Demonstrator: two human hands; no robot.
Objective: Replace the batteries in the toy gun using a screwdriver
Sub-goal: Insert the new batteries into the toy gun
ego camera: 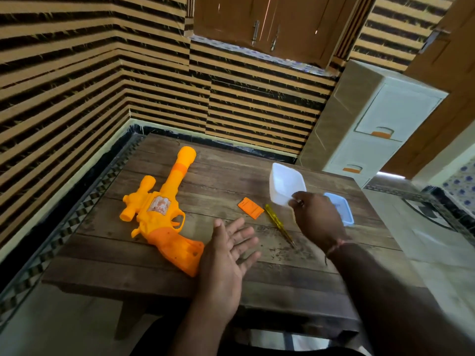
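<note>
An orange and yellow toy gun (159, 209) lies on its side on the wooden table (231, 170), barrel pointing away, grip toward me. The small orange battery cover (250, 208) lies loose to its right. Beside the cover rests a yellow-handled screwdriver (279, 224), tip toward me. My left hand (228, 250) hovers palm up with fingers spread, next to the gun's grip, holding nothing. My right hand (317, 218) grips the rim of a clear plastic container (286, 183) and holds it tilted above the table. No batteries are visible.
A blue container lid (340, 208) lies behind my right hand near the table's right edge. A white plastic drawer unit (372, 119) stands at the back right. Striped walls close in behind and to the left of the table.
</note>
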